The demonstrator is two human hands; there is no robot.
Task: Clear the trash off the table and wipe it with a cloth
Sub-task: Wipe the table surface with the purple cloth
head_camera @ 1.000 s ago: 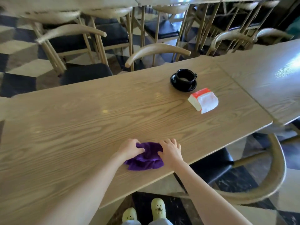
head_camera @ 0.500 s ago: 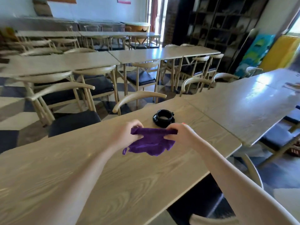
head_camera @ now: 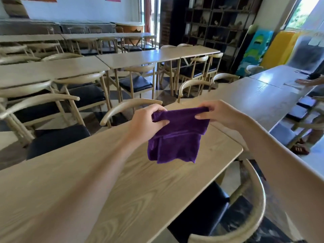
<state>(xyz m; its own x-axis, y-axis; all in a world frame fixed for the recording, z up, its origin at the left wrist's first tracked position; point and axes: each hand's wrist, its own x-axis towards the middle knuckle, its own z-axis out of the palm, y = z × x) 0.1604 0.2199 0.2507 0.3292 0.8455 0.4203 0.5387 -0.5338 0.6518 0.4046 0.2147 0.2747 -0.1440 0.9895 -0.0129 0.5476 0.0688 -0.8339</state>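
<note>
The counter (head_camera: 157, 181) is a long top of light wood with a clear, darker grain. It runs from the near left to a rounded corner at the right. Just beside its far right side stands a second counter (head_camera: 254, 100) of the same wood, shiny with window light. Farther right a third counter (head_camera: 273, 77) joins that one, and a pale flat sheet (head_camera: 293, 83) lies there, too blurred to identify.

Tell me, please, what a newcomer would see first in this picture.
The purple cloth, held up in mid-frame above the wooden table. The left hand and right hand each pinch its top edge, one at each end, so it hangs free. Rows of pale chairs fill the room behind.
</note>
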